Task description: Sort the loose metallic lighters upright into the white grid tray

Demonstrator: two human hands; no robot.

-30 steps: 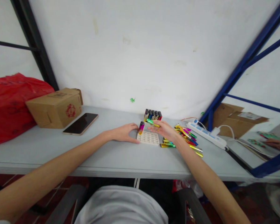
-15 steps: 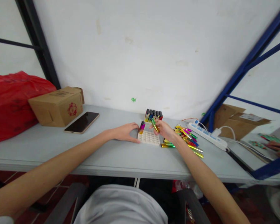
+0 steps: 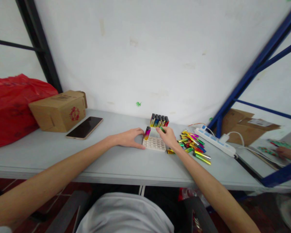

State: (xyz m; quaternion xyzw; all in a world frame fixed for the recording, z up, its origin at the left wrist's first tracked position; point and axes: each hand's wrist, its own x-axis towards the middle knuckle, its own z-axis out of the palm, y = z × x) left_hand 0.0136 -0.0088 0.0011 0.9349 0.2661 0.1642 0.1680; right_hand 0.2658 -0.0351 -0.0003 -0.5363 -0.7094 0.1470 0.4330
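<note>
A white tray with round holes lies on the grey table. One pink and yellow lighter stands upright in its far left corner. My left hand rests against the tray's left edge, fingers curled on the rim. My right hand is over the tray's far right part, pinching a green lighter. A heap of shiny coloured lighters lies just right of that hand. Behind the tray stands a full block of lighters.
A dark phone and a cardboard box sit at the left, with a red plastic bag beyond. A white power strip with a cable lies at the right by a blue rack frame. Another person's hand shows far right.
My right hand turned the green lighter from lying level to nearly upright and lowered it toward the tray's far right part. My left hand stayed on the tray's edge.
</note>
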